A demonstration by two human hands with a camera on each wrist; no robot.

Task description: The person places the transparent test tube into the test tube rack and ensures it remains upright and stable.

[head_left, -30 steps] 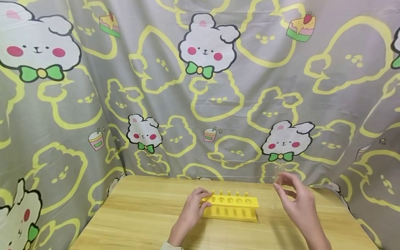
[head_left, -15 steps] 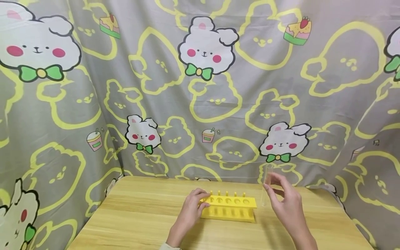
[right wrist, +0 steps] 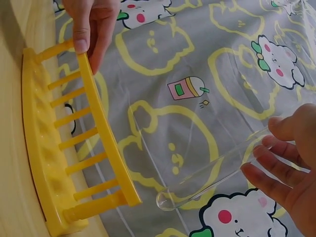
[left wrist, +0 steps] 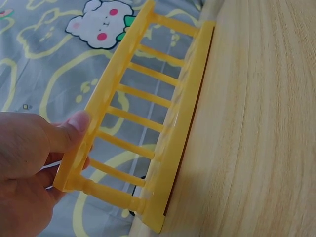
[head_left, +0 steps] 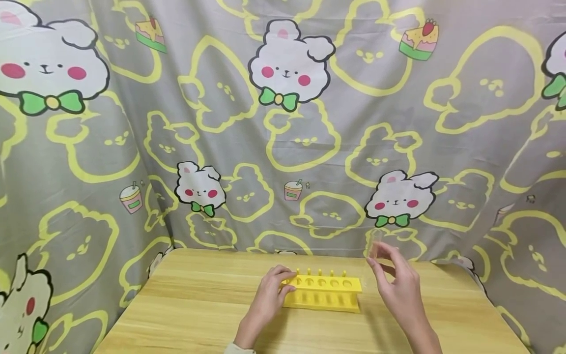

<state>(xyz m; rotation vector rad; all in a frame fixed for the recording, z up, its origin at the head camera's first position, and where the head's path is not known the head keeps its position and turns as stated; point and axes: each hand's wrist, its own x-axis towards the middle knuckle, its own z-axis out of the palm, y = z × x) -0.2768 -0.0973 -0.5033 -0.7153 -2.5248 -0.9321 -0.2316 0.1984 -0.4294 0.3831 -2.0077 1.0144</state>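
A yellow test tube rack (head_left: 322, 295) stands upright on the wooden table, with a row of round holes in its top bar and pegs along the back. My left hand (head_left: 270, 290) grips the left end of that top bar, thumb in front; the left wrist view shows the thumb (left wrist: 79, 121) pressed on the bar. To the right of the rack, my right hand (head_left: 398, 275) pinches a clear glass test tube (right wrist: 212, 170) between thumb and fingers near its upper part. The rounded bottom of the tube points down, beside the rack's right end.
The light wooden table (head_left: 199, 295) reaches back to a grey curtain (head_left: 247, 147) printed with white rabbits and yellow outlines. Curtain also hangs along the left and right sides of the table.
My right hand has moved left with the test tube, closer to the rack's right end. The left hand keeps its hold on the rack. The head view has shifted slightly.
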